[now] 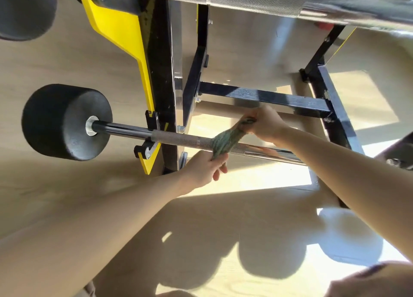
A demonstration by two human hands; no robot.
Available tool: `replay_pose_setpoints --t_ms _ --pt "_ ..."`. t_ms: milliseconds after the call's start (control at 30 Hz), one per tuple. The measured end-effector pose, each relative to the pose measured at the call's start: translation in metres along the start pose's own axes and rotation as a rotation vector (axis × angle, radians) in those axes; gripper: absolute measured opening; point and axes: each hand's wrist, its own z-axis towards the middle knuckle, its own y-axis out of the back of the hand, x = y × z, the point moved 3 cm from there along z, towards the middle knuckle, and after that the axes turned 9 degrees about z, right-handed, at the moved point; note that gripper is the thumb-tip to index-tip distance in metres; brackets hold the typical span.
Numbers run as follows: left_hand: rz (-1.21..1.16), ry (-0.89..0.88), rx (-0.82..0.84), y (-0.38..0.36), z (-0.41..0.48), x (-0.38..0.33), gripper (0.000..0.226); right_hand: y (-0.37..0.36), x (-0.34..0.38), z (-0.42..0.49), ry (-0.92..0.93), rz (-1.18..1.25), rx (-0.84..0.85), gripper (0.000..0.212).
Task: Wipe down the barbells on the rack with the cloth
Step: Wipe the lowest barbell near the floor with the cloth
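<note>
Sunlit wood floor, yellow-black rack, left hand and right hand, grip tight on cloth looped over barbell

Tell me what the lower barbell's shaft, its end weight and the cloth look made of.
The shaft looks like chromed steel: mirror glints, with a duller cross-hatched knurled stretch. The end weight seems black rubber or urethane, matte with a fine grain. The cloth is soft fabric, perhaps terry, grey-green, twisted round the shaft.
</note>
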Motion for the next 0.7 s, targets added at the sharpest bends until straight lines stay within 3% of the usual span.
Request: replay_pose_setpoints --t_ms 133,200,367,433,500,600,700 --pt "0.111 0.076 0.298 -0.035 -0.021 0.003 0.045 -0.011 0.008 -0.017 0.051 -0.068 0.275 0.015" --pt "0.114 0.091 0.353 -0.037 -0.023 0.002 0.045 -0.006 0.010 -0.018 0.069 -0.032 0.275 0.021" --pt "0.130 -0.025 -0.022 -0.005 0.002 -0.009 0.046 0.014 -0.005 -0.008 0.027 -0.047 -0.059 0.011" --pt "0.118 -0.028 0.009 -0.010 0.002 -0.011 0.046 0.010 -0.008 -0.009 0.025 -0.133 -0.026 0.011" --pt "0.195 0.016 0.158 -0.026 -0.007 -0.005 0.046 -0.001 -0.004 -0.014 0.017 -0.188 0.141 0.015" --pt "0.282 0.089 0.310 -0.035 -0.017 0.009 0.047 -0.005 0.008 -0.017 0.018 -0.108 0.277 0.017" --pt "0.372 0.112 0.206 -0.007 -0.010 0.016 0.046 -0.003 0.013 -0.012 0.065 0.001 0.227 0.019"
